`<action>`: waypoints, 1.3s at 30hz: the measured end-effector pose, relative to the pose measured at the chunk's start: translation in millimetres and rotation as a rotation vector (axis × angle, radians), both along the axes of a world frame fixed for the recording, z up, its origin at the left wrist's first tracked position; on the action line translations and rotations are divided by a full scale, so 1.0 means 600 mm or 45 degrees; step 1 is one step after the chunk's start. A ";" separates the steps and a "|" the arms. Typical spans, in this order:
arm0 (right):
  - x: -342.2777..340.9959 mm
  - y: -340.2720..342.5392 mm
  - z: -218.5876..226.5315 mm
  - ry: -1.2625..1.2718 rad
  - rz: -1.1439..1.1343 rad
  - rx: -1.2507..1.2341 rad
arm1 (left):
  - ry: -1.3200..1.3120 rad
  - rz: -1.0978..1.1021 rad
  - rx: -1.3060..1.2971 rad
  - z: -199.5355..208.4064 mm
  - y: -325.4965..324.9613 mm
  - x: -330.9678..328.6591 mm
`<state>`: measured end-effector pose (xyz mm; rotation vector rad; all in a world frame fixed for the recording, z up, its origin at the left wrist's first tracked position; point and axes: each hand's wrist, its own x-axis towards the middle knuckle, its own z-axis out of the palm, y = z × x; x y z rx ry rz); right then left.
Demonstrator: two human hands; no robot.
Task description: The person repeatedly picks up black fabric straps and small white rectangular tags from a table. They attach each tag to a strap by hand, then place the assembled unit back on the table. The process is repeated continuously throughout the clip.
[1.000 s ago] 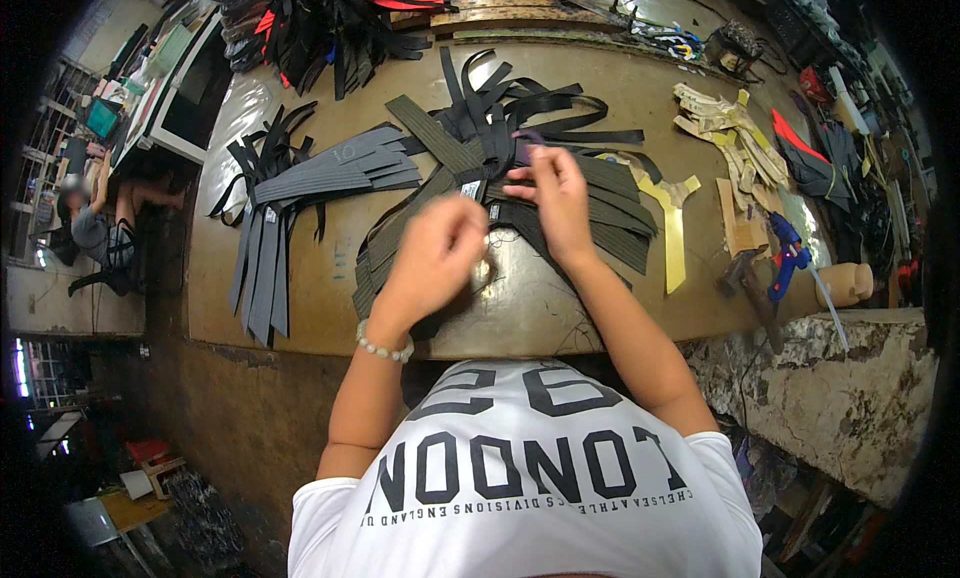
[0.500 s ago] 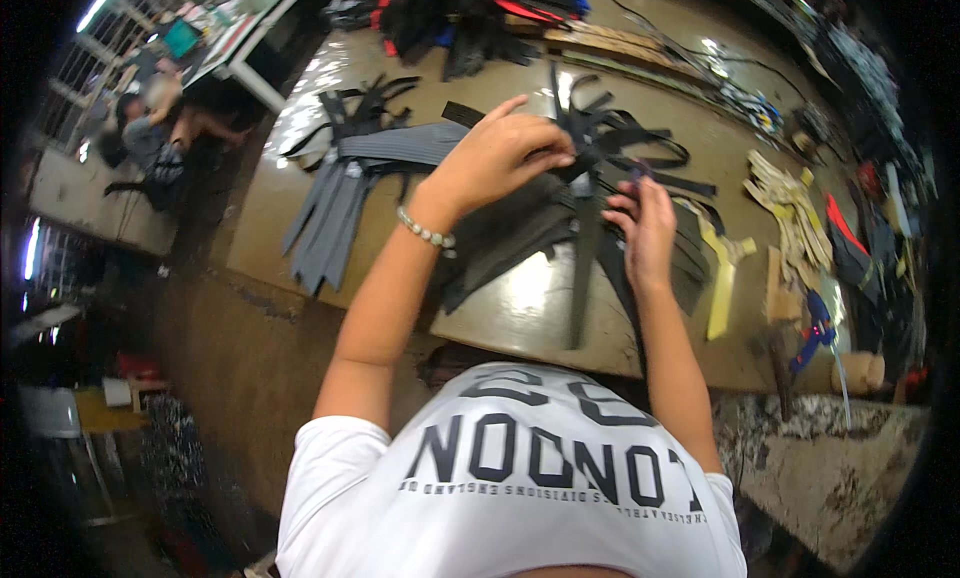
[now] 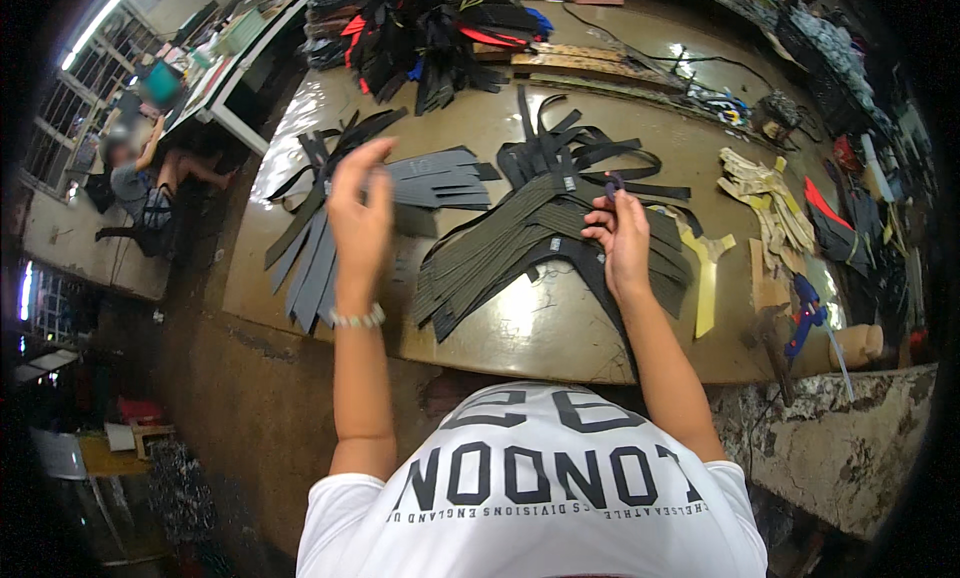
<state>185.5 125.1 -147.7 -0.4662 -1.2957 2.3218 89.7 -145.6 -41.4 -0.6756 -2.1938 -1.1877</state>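
On the table lies a fanned stack of dark olive fabric pieces [image 3: 480,253] with black straps [image 3: 550,143] at its far end and a small pale label on some of them. My right hand [image 3: 622,240] is over the right part of this stack, its fingers closed around a small dark purple object [image 3: 614,186] whose kind I cannot make out. To the left, my left hand [image 3: 362,213] is over a pile of grey strap-like fabric pieces [image 3: 430,178]. Motion smears its fingers, and I cannot see anything in them. More grey strips [image 3: 310,273] spread below it.
A heap of black and red pieces [image 3: 425,38] sits at the far side, beside wooden boards [image 3: 590,63]. At right are yellow fabric pieces [image 3: 765,198], a yellow Y-shaped piece [image 3: 707,273] and a blue glue gun [image 3: 806,313]. A person [image 3: 145,173] sits at far left.
My left hand has moved left, from the olive stack to the grey pile. The olive piece that hung down in the middle now lies among the fanned stack. My right hand stays near the stack.
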 end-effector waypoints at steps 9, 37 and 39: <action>0.009 0.000 0.000 0.009 0.017 0.077 | 0.286 -1.112 0.747 0.195 0.195 0.336; 0.005 -0.030 0.013 0.108 -0.146 0.712 | -0.400 -0.260 -0.671 -0.084 0.134 0.076; -0.002 -0.027 -0.001 -0.062 -0.068 0.704 | -0.310 -0.270 -0.515 -0.096 0.135 0.072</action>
